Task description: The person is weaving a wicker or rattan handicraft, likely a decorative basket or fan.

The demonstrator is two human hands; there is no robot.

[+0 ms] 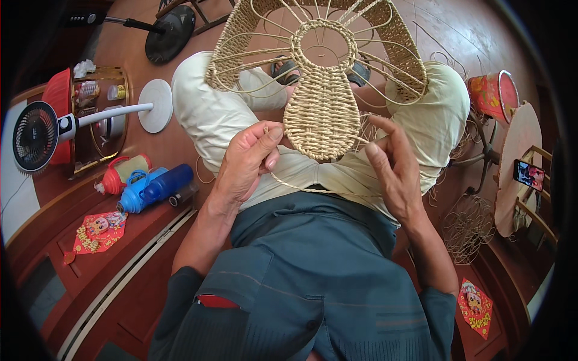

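Note:
A woven straw piece (322, 114) with a rounded lower end lies between my knees, joined to a ring (323, 45) with looped spokes inside a braided frame (409, 57). At its left edge, my left hand (248, 161) is closed, thumb against fingers, on a thin straw cord (292, 185). The cord sags across my lap toward the right wrist, where its far end is hidden. My right hand (394, 165) is by the lower right edge, thumb and forefinger apart. A short strand (361, 139) sticks out near that thumb tip; the other fingers are mostly hidden.
Left stand a small fan (37, 137), a white round base (155, 105) and several bottles (161, 186). Right are a patterned bucket (494, 93), a round wooden board (512, 180), a phone (530, 174) and tangled straw (468, 228). A black base (170, 35) stands far left.

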